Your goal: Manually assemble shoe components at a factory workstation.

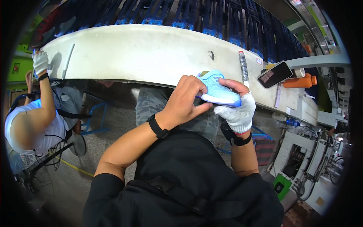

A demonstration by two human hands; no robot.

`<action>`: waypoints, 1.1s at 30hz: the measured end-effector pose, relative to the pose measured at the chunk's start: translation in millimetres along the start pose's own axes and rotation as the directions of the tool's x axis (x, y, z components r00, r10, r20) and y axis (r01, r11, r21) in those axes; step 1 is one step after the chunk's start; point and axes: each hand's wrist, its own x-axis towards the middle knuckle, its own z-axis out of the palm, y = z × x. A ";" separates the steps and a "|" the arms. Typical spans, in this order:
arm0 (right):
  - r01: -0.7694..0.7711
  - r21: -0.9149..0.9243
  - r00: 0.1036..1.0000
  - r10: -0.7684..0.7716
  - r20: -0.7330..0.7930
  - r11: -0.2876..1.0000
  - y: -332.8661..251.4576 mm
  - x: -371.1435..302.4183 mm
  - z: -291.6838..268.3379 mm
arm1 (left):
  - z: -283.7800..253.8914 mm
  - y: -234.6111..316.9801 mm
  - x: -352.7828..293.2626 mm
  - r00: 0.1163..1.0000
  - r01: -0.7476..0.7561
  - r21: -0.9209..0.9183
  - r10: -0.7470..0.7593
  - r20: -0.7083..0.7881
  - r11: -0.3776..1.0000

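Note:
A light blue shoe (219,89) with a white and purple-blue sole is held between my two hands, just over the near edge of the white bench. My left hand (183,96) is bare and closed on the shoe's left end, its fingers bent against the side. My right hand (240,109), in a white knit glove that leaves some fingertips uncovered, grips the other end from below and behind. Its thumb and a bare finger press against the shoe. The palms and part of the sole are hidden.
On the bench (124,45) lie a tape-wrapped tool (243,66), a small dark curved piece (211,55) and a pale rod (69,60). A phone (275,74) and an orange bottle (300,81) sit at right. Blue racks (181,15) stand beyond; a co-worker (38,117) sits left.

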 end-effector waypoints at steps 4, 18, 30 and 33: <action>0.106 0.078 0.994 -0.104 -0.036 0.991 18.0 -3.6 1.2 | 9.6 -4.9 -1.2 0.999 0.044 -0.022 -0.044 -0.020 0.999; 0.245 -0.165 0.969 -0.242 0.040 0.955 -4.6 -1.5 39.1 | -16.0 55.6 -10.9 0.994 0.072 -0.056 -0.077 -0.080 0.996; 0.362 -0.071 0.894 -0.325 0.308 0.929 1.3 10.0 15.4 | -35.7 34.7 -8.9 0.996 0.067 -0.135 -0.058 0.074 0.989; 0.386 -0.044 0.893 -0.362 0.268 0.921 7.5 5.3 16.7 | -34.4 26.8 -13.5 0.981 0.114 -0.133 -0.091 0.171 0.985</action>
